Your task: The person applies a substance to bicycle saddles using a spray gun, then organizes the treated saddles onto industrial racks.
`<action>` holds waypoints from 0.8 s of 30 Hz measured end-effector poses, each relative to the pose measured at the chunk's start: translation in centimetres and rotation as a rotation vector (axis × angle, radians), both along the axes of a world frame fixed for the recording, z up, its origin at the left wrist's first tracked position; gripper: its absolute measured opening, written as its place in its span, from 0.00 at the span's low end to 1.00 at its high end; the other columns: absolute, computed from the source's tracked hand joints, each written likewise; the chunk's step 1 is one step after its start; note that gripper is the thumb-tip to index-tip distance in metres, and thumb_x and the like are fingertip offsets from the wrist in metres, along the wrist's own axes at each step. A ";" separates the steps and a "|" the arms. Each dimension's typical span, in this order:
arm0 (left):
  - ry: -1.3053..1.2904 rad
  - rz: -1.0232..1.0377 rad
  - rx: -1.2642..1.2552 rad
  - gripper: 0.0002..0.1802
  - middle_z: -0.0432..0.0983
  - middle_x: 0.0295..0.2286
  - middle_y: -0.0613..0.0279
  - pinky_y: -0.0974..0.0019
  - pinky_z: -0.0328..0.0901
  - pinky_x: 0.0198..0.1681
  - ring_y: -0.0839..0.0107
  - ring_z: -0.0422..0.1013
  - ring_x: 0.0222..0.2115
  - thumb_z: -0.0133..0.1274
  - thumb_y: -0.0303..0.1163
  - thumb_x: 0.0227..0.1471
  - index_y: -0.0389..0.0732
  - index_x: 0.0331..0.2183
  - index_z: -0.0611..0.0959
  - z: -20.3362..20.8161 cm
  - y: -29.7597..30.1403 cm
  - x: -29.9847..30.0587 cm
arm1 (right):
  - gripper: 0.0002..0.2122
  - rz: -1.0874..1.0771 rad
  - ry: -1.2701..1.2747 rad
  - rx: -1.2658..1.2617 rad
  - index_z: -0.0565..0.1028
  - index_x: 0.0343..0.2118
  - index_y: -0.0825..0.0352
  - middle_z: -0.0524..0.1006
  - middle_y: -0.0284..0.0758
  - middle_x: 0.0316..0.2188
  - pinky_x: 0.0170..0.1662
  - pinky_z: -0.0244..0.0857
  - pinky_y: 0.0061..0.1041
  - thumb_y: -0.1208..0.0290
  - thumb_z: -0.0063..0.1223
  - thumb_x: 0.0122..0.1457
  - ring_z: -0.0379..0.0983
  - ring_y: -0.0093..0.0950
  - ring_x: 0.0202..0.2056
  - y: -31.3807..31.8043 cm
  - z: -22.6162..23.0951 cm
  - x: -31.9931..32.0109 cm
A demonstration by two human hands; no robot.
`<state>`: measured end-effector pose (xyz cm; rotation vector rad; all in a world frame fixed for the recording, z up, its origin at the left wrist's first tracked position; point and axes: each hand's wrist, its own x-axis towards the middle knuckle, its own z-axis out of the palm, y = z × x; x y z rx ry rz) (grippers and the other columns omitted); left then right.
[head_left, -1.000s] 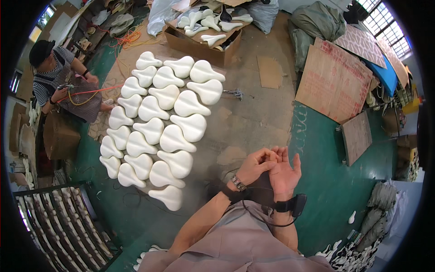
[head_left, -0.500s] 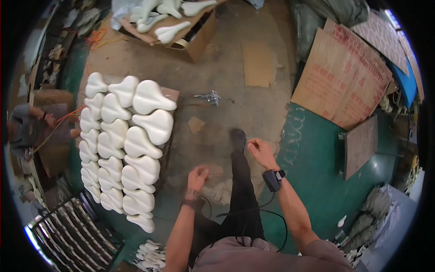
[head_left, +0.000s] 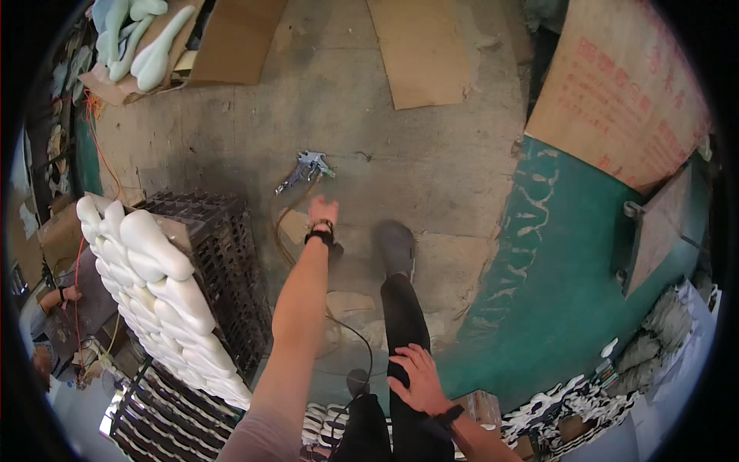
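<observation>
My left hand [head_left: 323, 209] reaches out low over the floor, just short of a silver spray gun [head_left: 312, 165]. Its fingers look apart and hold nothing; a gap shows between them and the gun. A yellowish hose [head_left: 279, 231] runs from the gun back past my left forearm. My right hand [head_left: 418, 379] rests with spread fingers on my dark-trousered leg, near the knee. To the left, rows of white foam bicycle saddle pads [head_left: 158, 285] lie on top of a dark plastic crate stack [head_left: 231, 269].
A cardboard box [head_left: 235, 46] with more white saddle pads stands at far left. Flat cardboard sheets [head_left: 423, 54] lie on the floor ahead; a large printed cardboard sheet [head_left: 616, 85] leans at right. A flat cart [head_left: 658, 231] stands beyond green floor. Another person's hand [head_left: 71, 293] shows at far left.
I have bent forward and the view has come lower. My left hand has stretched ahead toward the spray gun, and my right hand has come down onto my leg.
</observation>
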<state>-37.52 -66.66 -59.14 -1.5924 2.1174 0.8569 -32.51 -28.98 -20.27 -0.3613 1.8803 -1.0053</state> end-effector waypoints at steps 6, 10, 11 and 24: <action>-0.331 -0.183 -0.072 0.39 0.65 0.53 0.42 0.52 0.63 0.55 0.46 0.65 0.52 0.61 0.35 0.41 0.38 0.54 0.65 -9.1 -0.3 -6.7 | 0.21 -0.238 -0.175 0.079 0.75 0.44 0.65 0.73 0.40 0.51 0.60 0.57 0.44 0.65 0.67 0.47 0.64 0.46 0.57 3.9 -2.7 -5.4; -0.179 -0.247 -0.160 0.29 0.76 0.41 0.42 0.49 0.67 0.46 0.44 0.73 0.43 0.59 0.37 0.45 0.42 0.48 0.67 -9.8 3.1 -5.0 | 0.20 -0.228 -0.219 0.120 0.75 0.44 0.66 0.73 0.40 0.51 0.60 0.56 0.43 0.65 0.66 0.48 0.63 0.45 0.58 4.3 -2.8 -7.1; -0.177 -0.240 -0.160 0.29 0.76 0.41 0.42 0.49 0.67 0.46 0.44 0.73 0.43 0.59 0.37 0.45 0.42 0.48 0.67 -8.9 3.7 -4.4 | 0.20 -0.221 -0.216 0.120 0.75 0.44 0.66 0.73 0.40 0.51 0.60 0.56 0.43 0.65 0.66 0.48 0.63 0.45 0.58 4.4 -2.8 -6.7; 0.659 -0.430 0.644 0.14 0.75 0.25 0.51 0.57 0.66 0.30 0.55 0.73 0.26 0.50 0.29 0.50 0.44 0.41 0.76 38.4 21.0 5.2 | 0.38 -0.580 -0.154 -0.182 0.53 0.65 0.73 0.60 0.44 0.63 0.67 0.41 0.34 0.71 0.59 0.53 0.52 0.37 0.65 4.0 0.4 -3.3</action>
